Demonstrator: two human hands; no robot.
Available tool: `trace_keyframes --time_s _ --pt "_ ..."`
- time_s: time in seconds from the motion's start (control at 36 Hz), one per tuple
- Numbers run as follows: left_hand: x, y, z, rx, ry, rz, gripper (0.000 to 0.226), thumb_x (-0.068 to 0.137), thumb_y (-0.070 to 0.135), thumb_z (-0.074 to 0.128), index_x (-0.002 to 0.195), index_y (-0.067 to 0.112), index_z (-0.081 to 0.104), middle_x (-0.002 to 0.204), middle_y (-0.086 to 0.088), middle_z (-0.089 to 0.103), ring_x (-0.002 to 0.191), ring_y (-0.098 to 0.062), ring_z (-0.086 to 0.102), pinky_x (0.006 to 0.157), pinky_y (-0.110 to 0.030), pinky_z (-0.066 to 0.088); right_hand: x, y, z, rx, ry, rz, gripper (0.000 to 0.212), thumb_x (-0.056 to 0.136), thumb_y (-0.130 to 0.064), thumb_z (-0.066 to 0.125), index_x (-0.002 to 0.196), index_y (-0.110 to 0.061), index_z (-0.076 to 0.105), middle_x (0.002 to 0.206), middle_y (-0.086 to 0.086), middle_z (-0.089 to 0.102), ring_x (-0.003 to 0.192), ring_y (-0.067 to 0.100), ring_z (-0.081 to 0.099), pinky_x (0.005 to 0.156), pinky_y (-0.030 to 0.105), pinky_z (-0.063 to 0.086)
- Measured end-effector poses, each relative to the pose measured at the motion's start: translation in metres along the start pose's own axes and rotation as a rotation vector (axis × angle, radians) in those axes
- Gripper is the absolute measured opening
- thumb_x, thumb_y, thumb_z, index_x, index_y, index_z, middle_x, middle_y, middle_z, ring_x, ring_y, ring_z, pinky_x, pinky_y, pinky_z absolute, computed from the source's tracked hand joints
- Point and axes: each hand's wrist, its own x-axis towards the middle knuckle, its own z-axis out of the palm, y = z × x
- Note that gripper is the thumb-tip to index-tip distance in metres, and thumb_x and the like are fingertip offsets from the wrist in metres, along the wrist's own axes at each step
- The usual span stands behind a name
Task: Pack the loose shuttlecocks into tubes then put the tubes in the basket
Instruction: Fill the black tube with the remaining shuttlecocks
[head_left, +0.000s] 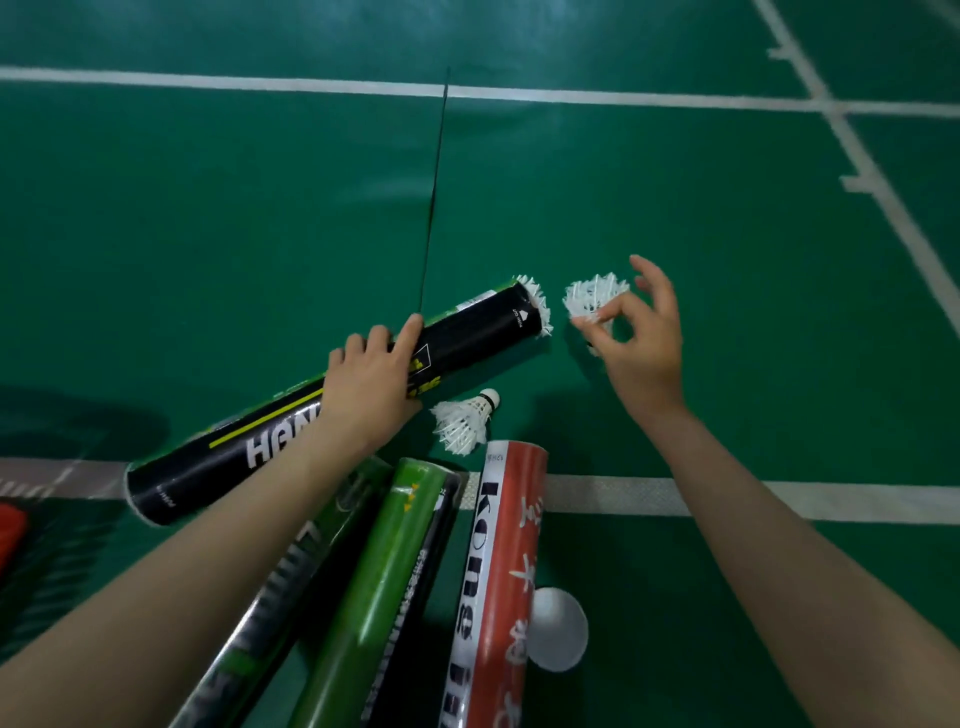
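My left hand (369, 384) grips a long black tube (467, 338) lying slanted on the green court floor. White feathers of a shuttlecock (537, 304) stick out of its far open end. Just right of that end, my right hand (647, 343) pinches a white shuttlecock (592, 296) between thumb and forefinger. Another loose shuttlecock (462, 421) lies on the floor below the black tube.
Near me lie a dark green tube (291, 587), a bright green tube (379, 582) and a red and white tube (498, 577). A white round cap (558, 629) sits beside the red tube. Something red (10, 535) shows at the left edge. White court lines cross the floor.
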Motion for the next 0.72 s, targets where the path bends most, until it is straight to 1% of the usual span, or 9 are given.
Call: trace_keyframes --time_s 0.06,0.11,0.14,0.22,0.31,0.39,0.53,0.61,0.72 --pt "-0.016 -0.004 -0.008 0.017 0.025 0.009 0.094 0.083 0.038 0.069 0.15 0.023 0.005 0.137 -0.012 0.04 0.122 -0.034 0.041 0.102 -0.043 0.034 -0.008 -0.015 -0.004 0.034 0.039 -0.067 0.023 0.08 -0.023 0.074 0.069 -0.018 0.054 0.13 -0.014 0.042 0.125 0.016 0.042 0.105 0.034 0.036" --pt "-0.033 -0.007 -0.013 0.031 0.044 0.022 0.093 0.084 0.039 0.067 0.151 0.024 0.004 0.138 -0.01 0.039 0.123 -0.032 0.04 0.102 -0.042 0.033 -0.016 -0.028 -0.006 0.073 0.083 -0.117 0.022 0.08 -0.029 0.073 0.07 -0.023 0.055 0.113 -0.021 0.045 0.113 0.019 0.048 0.092 0.05 0.047" --pt "-0.04 -0.008 -0.015 0.037 0.053 0.031 0.093 0.084 0.039 0.066 0.151 0.024 0.003 0.138 -0.009 0.039 0.123 -0.032 0.04 0.102 -0.041 0.033 -0.019 -0.034 -0.007 0.071 0.106 -0.14 0.021 0.08 -0.029 0.073 0.071 -0.023 0.055 0.104 -0.018 0.046 0.106 0.021 0.049 0.086 0.05 0.049" --pt "-0.061 -0.008 -0.016 0.031 0.079 0.049 0.094 0.085 0.039 0.066 0.151 0.024 0.002 0.138 -0.008 0.039 0.123 -0.03 0.04 0.102 -0.04 0.033 -0.025 -0.049 -0.007 0.08 0.176 -0.135 0.02 0.082 -0.025 0.072 0.074 -0.022 0.054 0.087 -0.01 0.043 0.091 0.023 0.05 0.083 0.032 0.043" --pt "-0.077 -0.007 -0.015 -0.012 0.091 0.045 0.094 0.084 0.04 0.067 0.151 0.024 0.004 0.137 -0.007 0.04 0.122 -0.03 0.041 0.101 -0.039 0.033 -0.029 -0.059 -0.005 0.265 0.247 0.075 0.021 0.086 -0.024 0.069 0.073 -0.026 0.053 0.086 -0.004 0.044 0.079 0.007 0.048 0.078 0.019 0.039" --pt "-0.091 -0.008 -0.015 -0.065 0.1 0.021 0.093 0.082 0.041 0.068 0.151 0.024 0.008 0.135 -0.007 0.042 0.118 -0.03 0.043 0.099 -0.039 0.034 -0.033 -0.065 0.0 0.421 0.303 0.26 0.023 0.09 -0.023 0.065 0.071 -0.026 0.05 0.08 0.0 0.044 0.067 0.003 0.038 0.068 0.02 0.035" --pt "-0.108 -0.003 -0.011 -0.109 0.109 0.026 0.092 0.083 0.047 0.065 0.151 0.025 0.007 0.136 -0.005 0.041 0.12 -0.028 0.043 0.101 -0.039 0.034 -0.053 -0.072 0.009 0.501 0.073 0.313 0.015 0.096 -0.019 0.056 0.081 -0.018 0.052 0.072 -0.006 0.043 0.056 -0.001 0.04 0.059 0.016 0.036" --pt "-0.111 -0.001 -0.008 -0.118 0.118 0.03 0.089 0.085 0.048 0.062 0.151 0.026 0.006 0.137 -0.005 0.041 0.12 -0.027 0.042 0.102 -0.038 0.034 -0.064 -0.077 0.012 0.419 -0.08 0.231 0.008 0.099 -0.019 0.047 0.098 -0.016 0.054 0.086 -0.005 0.049 0.069 -0.004 0.046 0.07 0.015 0.04" --pt "-0.113 -0.004 -0.007 -0.124 0.12 0.016 0.091 0.084 0.049 0.063 0.151 0.027 0.006 0.138 -0.004 0.041 0.122 -0.027 0.042 0.103 -0.039 0.033 -0.067 -0.082 0.009 0.297 -0.171 0.193 0.022 0.102 -0.027 0.037 0.108 -0.02 0.057 0.117 -0.005 0.043 0.115 0.01 0.042 0.101 0.025 0.032"
